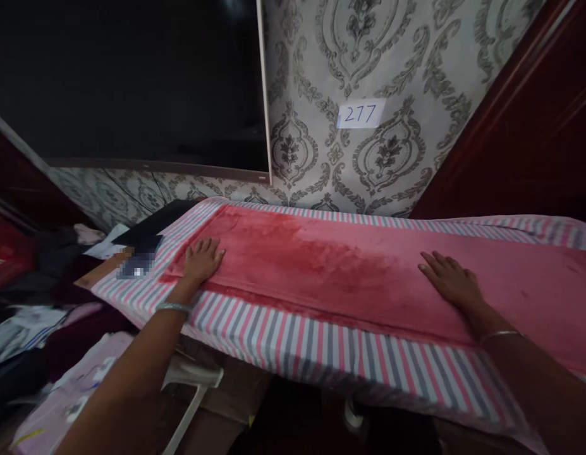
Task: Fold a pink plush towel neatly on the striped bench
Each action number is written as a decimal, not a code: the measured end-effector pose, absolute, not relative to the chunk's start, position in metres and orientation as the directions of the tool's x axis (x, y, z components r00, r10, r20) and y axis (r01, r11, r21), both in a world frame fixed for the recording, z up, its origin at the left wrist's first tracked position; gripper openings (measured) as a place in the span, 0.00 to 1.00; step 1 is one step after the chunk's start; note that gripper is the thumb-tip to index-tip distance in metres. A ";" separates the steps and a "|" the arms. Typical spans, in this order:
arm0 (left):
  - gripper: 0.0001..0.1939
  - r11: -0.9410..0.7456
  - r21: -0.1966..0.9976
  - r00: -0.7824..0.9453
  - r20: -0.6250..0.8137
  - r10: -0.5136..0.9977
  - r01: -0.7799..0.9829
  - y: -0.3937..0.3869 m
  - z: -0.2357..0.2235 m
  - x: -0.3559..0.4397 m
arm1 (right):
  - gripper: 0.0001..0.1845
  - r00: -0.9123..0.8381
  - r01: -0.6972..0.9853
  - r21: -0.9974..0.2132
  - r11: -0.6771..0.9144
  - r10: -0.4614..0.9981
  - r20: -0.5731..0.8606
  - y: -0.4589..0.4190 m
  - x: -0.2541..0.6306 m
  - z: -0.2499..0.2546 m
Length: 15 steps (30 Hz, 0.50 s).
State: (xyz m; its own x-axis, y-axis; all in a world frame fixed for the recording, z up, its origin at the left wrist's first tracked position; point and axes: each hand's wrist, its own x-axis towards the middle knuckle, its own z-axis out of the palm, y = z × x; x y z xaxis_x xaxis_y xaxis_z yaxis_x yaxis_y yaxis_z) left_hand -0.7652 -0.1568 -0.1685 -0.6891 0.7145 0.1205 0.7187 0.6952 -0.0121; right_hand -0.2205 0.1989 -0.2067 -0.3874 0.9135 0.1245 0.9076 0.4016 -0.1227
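Note:
A long strip of pink plush fabric (349, 265) lies flat across a padded surface covered with a striped cloth (316, 344). Its left half looks darker red, with brushed patches in the pile. My left hand (201, 260) rests palm down on the fabric near its left end, fingers spread. Farther right, my right hand (451, 279) also lies palm down on the pink fabric, fingers stretched out. Neither hand grips anything. The fabric's right end runs out of view.
A phone-like dark item (140, 256), partly pixelated, lies at the surface's left end beside a black flat object (155, 221). Piled clothes (27, 328) fill the lower left. Behind are a large television (131, 82) and a wall label (361, 114) reading 277.

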 end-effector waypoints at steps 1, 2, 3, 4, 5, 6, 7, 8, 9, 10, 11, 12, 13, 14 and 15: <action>0.32 0.705 -0.007 -0.699 0.130 0.704 0.709 -0.163 -0.167 -0.769 | 0.39 -0.372 0.914 -0.135 0.383 0.923 0.104 0.197 -0.222 -0.204; 0.32 0.706 -0.003 -0.700 0.135 0.702 0.708 -0.167 -0.165 -0.771 | 0.39 -0.355 0.920 -0.148 0.364 0.931 0.082 0.195 -0.225 -0.201; 0.32 0.703 0.001 -0.696 0.137 0.705 0.711 -0.169 -0.163 -0.771 | 0.39 -0.350 0.921 -0.158 0.357 0.934 0.068 0.190 -0.228 -0.199; 0.32 0.696 0.007 -0.691 0.136 0.710 0.718 -0.169 -0.160 -0.768 | 0.39 -0.366 0.914 -0.164 0.372 0.928 0.065 0.184 -0.232 -0.198; 0.32 0.689 0.014 -0.684 0.133 0.717 0.725 -0.167 -0.157 -0.763 | 0.38 -0.407 0.895 -0.165 0.414 0.910 0.076 0.177 -0.236 -0.198; 0.32 0.680 0.024 -0.677 0.129 0.725 0.733 -0.163 -0.155 -0.754 | 0.36 -0.469 0.863 -0.160 0.479 0.878 0.098 0.167 -0.239 -0.200; 0.32 0.666 0.034 -0.664 0.124 0.737 0.745 -0.156 -0.153 -0.741 | 0.35 -0.539 0.820 -0.150 0.553 0.833 0.126 0.156 -0.242 -0.202; 0.32 0.633 0.045 -0.634 0.115 0.765 0.773 -0.149 -0.151 -0.725 | 0.34 -0.605 0.771 -0.136 0.623 0.782 0.153 0.143 -0.245 -0.206; 0.32 0.583 0.058 -0.586 0.103 0.804 0.810 -0.141 -0.152 -0.706 | 0.33 -0.660 0.722 -0.123 0.681 0.731 0.174 0.130 -0.246 -0.210; 0.32 0.497 0.071 -0.502 0.090 0.860 0.865 -0.134 -0.154 -0.684 | 0.33 -0.704 0.677 -0.113 0.727 0.685 0.189 0.116 -0.245 -0.214; 0.32 0.375 0.091 -0.381 0.065 0.922 0.923 -0.128 -0.157 -0.660 | 0.32 -0.737 0.638 -0.107 0.762 0.645 0.202 0.103 -0.244 -0.219; 0.32 0.253 0.113 -0.259 0.040 0.965 0.961 -0.124 -0.162 -0.637 | 0.31 -0.761 0.605 -0.103 0.789 0.612 0.214 0.090 -0.241 -0.223; 0.31 0.141 0.133 -0.145 0.020 0.989 0.981 -0.122 -0.168 -0.615 | 0.31 -0.779 0.578 -0.101 0.810 0.584 0.229 0.078 -0.237 -0.226; 0.31 0.055 0.148 -0.058 0.015 0.998 0.987 -0.121 -0.174 -0.596 | 0.31 -0.789 0.557 -0.099 0.825 0.562 0.247 0.068 -0.233 -0.229; 0.31 -0.001 0.156 -0.002 0.024 1.000 0.988 -0.122 -0.180 -0.580 | 0.31 -0.792 0.542 -0.102 0.834 0.548 0.270 0.060 -0.228 -0.231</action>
State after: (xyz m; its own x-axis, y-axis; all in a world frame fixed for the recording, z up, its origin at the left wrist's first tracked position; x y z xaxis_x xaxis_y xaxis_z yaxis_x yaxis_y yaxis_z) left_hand -0.5805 -0.1222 -0.1803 -0.0024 0.9997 0.0236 0.9877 -0.0013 0.1565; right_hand -0.2278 0.0598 -0.2312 -0.7916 0.5479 0.2704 0.5424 0.8339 -0.1017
